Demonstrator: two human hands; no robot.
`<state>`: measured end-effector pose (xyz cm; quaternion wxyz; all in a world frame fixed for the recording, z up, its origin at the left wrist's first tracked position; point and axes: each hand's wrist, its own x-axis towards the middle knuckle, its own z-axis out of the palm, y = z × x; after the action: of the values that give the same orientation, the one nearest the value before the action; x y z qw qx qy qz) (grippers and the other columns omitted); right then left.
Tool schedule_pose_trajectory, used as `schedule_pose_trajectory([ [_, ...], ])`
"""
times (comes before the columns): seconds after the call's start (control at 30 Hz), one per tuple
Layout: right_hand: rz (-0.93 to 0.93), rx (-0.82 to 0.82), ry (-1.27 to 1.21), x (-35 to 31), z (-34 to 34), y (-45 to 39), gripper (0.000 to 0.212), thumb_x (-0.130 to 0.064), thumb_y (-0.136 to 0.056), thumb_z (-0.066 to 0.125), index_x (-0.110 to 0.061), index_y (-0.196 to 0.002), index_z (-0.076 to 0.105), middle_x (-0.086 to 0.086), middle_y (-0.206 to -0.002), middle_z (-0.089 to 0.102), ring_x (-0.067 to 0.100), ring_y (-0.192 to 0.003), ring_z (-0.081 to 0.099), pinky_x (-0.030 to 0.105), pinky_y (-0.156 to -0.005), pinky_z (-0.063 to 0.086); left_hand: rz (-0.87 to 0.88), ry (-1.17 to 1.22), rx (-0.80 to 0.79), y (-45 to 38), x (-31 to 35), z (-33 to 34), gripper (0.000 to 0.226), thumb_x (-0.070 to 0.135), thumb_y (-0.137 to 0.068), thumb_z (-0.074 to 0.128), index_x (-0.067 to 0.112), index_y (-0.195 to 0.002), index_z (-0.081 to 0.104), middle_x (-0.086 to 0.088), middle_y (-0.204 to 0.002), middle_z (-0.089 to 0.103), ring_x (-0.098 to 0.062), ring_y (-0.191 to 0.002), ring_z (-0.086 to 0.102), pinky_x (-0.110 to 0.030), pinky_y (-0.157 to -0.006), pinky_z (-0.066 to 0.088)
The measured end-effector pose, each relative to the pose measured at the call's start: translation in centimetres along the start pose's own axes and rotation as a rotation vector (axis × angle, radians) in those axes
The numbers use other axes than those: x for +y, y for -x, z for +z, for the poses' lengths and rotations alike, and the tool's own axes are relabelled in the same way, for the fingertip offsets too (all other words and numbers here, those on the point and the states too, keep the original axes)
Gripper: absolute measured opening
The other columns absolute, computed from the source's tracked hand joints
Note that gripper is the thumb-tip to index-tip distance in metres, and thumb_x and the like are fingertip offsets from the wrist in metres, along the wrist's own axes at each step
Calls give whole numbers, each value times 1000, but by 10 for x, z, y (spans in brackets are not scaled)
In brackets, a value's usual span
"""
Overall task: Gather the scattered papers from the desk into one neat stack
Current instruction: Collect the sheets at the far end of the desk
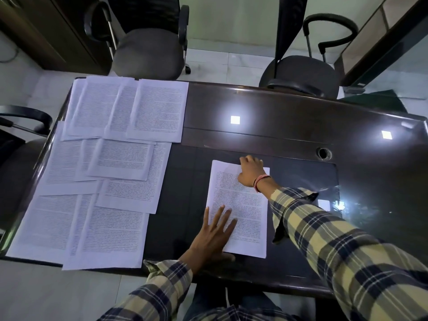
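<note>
Plaid flannel in yellow and dark blue covers both sleeves reaching out over the table (289, 126), a dark, glossy slab that mirrors two square ceiling lights. Nearest, the left hand (214, 232) lies flat with its fingers (228, 222) straight and spread, pressing down the near left corner of a white printed sheet (245, 205); the palm sits on bare table just off the paper's edge. That sheet, thin and rectangular with dense lines of text, lies near the middle of the table, slightly tilted. At its far edge the right hand (251, 172), with a red-and-white thread band at the wrist, has its fingers curled over the top margin, gripping the paper's upper edge. Well apart to the left, the scattered papers (108, 163) overlap in loose rows of similar printed sheets, some hanging over the table's near edge. A round cable hole (323, 153) lies beyond the right hand. Farther off stand two dark padded office chairs (148, 49) on a pale tiled floor.
</note>
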<state>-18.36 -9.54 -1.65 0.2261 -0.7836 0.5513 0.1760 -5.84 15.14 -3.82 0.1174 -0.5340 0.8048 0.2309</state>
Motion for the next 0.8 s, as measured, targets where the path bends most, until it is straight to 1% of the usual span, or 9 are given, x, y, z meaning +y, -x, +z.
schedule_pose_trajectory([
  [0.07, 159, 208, -225, 6, 3, 5, 46, -20, -89, 58, -3, -131, 52, 22, -135, 53, 43, -125, 49, 51, -111, 36, -153, 226, 111, 0, 1, -14, 112, 89, -85, 38, 22, -165, -1, -7, -170, -21, -32, -158, -18, -65, -124, -7],
  [0.13, 452, 343, -595, 14, 7, 15, 45, -18, -91, 55, 2, -131, 52, 26, -134, 55, 44, -126, 50, 50, -109, 38, -347, 567, 301, 0, -4, -27, 102, 83, -91, 36, 25, -165, -4, 4, -170, -21, -18, -158, -21, -48, -127, -13],
  [0.2, 727, 348, -964, 22, 14, 27, 45, -21, -95, 50, 5, -132, 54, 28, -136, 57, 45, -125, 54, 50, -104, 45, -528, 976, 435, -2, -8, -44, 92, 74, -96, 40, 28, -165, 0, 9, -173, -10, -13, -159, -10, -39, -128, -1],
  [0.3, 858, 293, -1185, 21, 18, 55, 44, -22, -102, 42, 8, -131, 57, 27, -135, 59, 43, -118, 59, 47, -96, 49, -707, 1424, 438, -9, -12, -60, 75, 64, -102, 41, 25, -163, 23, 9, -170, 18, -15, -154, 25, -38, -122, 23],
  [0.4, 836, 184, -1201, 16, 23, 80, 47, -22, -109, 30, 8, -136, 53, 25, -142, 54, 37, -118, 57, 40, -94, 43, -696, 1500, 428, -17, -18, -58, 73, 75, -99, 32, 15, -127, 62, -11, -134, 64, -31, -122, 64, -50, -104, 52],
  [0.57, 770, 103, -1276, 13, 34, 99, 55, -38, -107, 28, 0, -134, 57, 19, -141, 56, 33, -118, 56, 46, -106, 43, -744, 1508, 337, -30, -21, -36, 85, 83, -94, 29, 11, -126, 59, -17, -125, 67, -43, -119, 63, -60, -103, 51],
  [0.67, 762, 126, -1300, 20, 29, 111, 49, -39, -108, 26, -6, -113, 62, 16, -114, 57, 30, -99, 56, 42, -88, 45, -813, 1570, 335, -26, -19, -44, 91, 89, -89, 29, 12, -124, 64, -16, -125, 69, -42, -116, 66, -57, -102, 54],
  [0.73, 732, 116, -1307, 26, 28, 120, 52, -40, -108, 25, -9, -88, 61, 12, -94, 61, 26, -80, 57, 37, -73, 43, -801, 1569, 346, -20, -11, -59, 78, 79, -97, 27, 14, -96, 70, -11, -99, 74, -29, -87, 72, -42, -80, 60],
  [0.8, 692, 64, -1377, 28, 29, 129, 54, -43, -108, 25, -11, -75, 54, 9, -75, 61, 21, -66, 54, 33, -63, 39, -792, 1571, 360, -16, -2, -72, 70, 70, -103, 25, 18, -77, 64, -6, -78, 70, -18, -66, 64, -34, -66, 51],
])
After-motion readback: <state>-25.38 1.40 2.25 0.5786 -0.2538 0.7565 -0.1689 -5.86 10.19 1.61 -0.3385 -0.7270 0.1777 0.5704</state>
